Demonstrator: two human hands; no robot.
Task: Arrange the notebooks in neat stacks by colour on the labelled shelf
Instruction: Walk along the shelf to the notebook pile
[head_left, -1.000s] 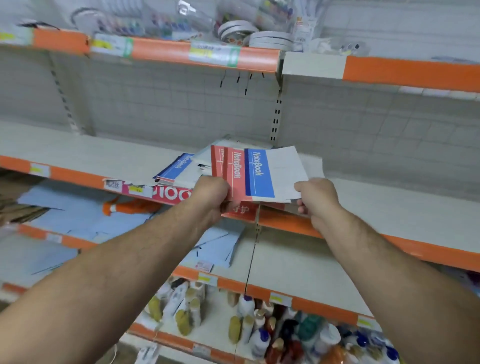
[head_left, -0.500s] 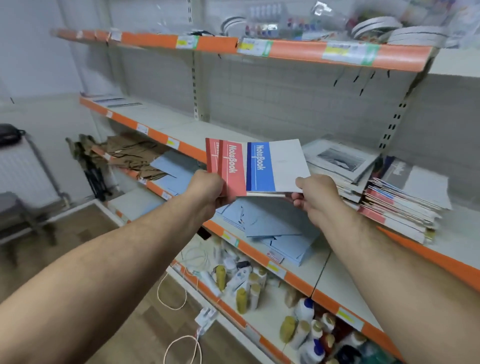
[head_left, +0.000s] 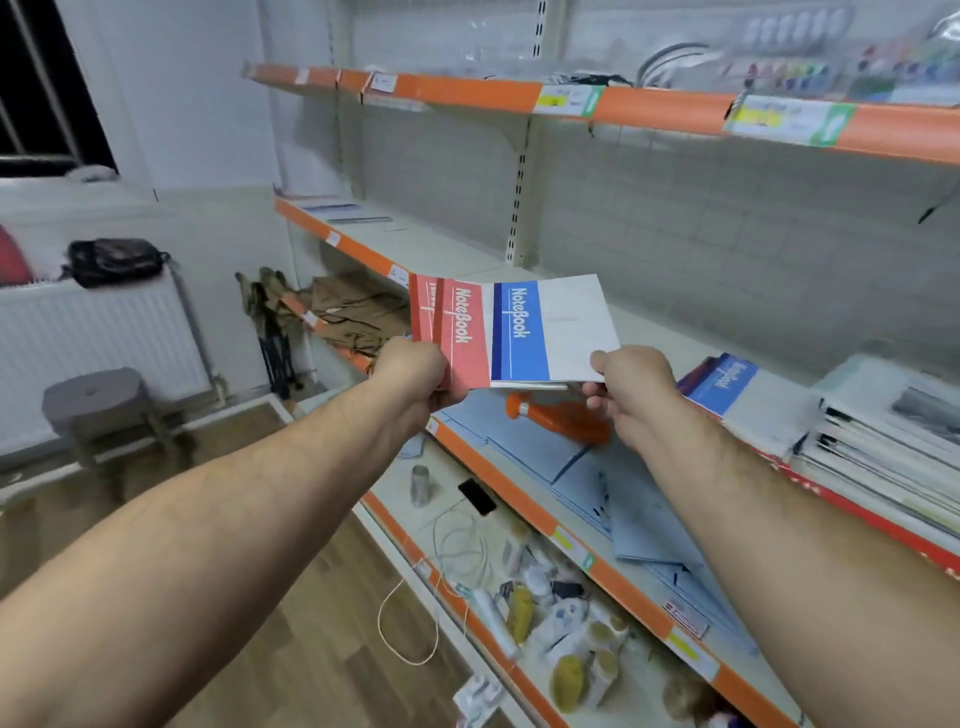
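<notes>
A black bag (head_left: 114, 260) sits on a white radiator (head_left: 98, 338), with a grey stool (head_left: 96, 397) in front. An orange bottle (head_left: 561, 418) lies on blue paper sheets (head_left: 597, 483).

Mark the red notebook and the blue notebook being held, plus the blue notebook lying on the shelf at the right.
Red notebook (head_left: 463, 332): head view, on its red title band.
Held blue notebook (head_left: 520, 332): head view, on its blue title band.
Shelf blue notebook (head_left: 724, 383): head view, on its blue band.

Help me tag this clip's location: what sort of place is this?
Likely a small stationery shop: orange-edged display shelves with price labels, notebooks held up, more paper goods stacked alongside.
</notes>
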